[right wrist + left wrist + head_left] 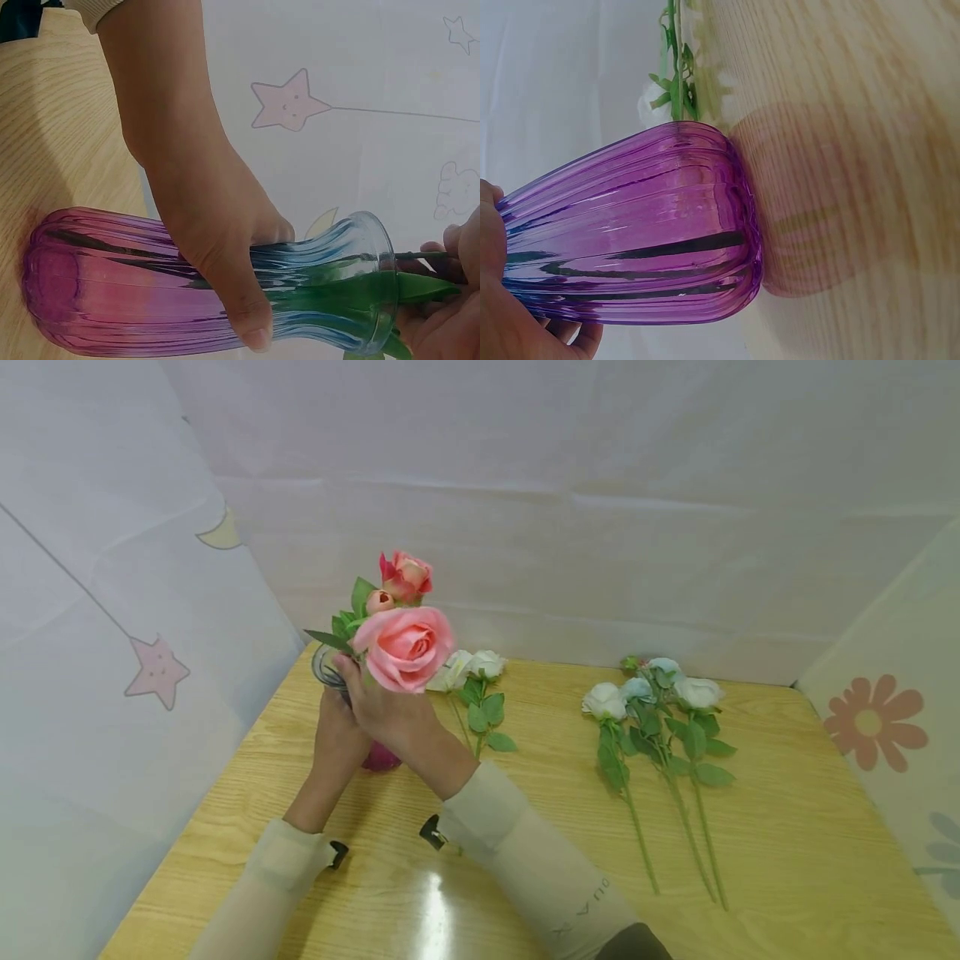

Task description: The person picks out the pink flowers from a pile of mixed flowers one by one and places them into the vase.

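Note:
A ribbed glass vase (135, 292), purple at the base and bluish at the rim, stands on the wooden table. My left hand (339, 735) grips it around the narrower upper part. At the vase mouth, my right hand (401, 720) pinches the green stems of pink artificial roses, its fingers (446, 322) just beyond the rim. A large pink rose (408, 647) faces up over that hand, with a small bud (379, 602) and a darker pink rose (407, 575) behind. Stems and a green leaf (345, 292) show through the glass.
White roses (487, 665) with leafy stems lie on the table (540, 827) just right of the vase. Farther right lie more long-stemmed flowers, white (699, 693) and pale blue (637, 690). Light fabric walls (525, 560) enclose the back and sides.

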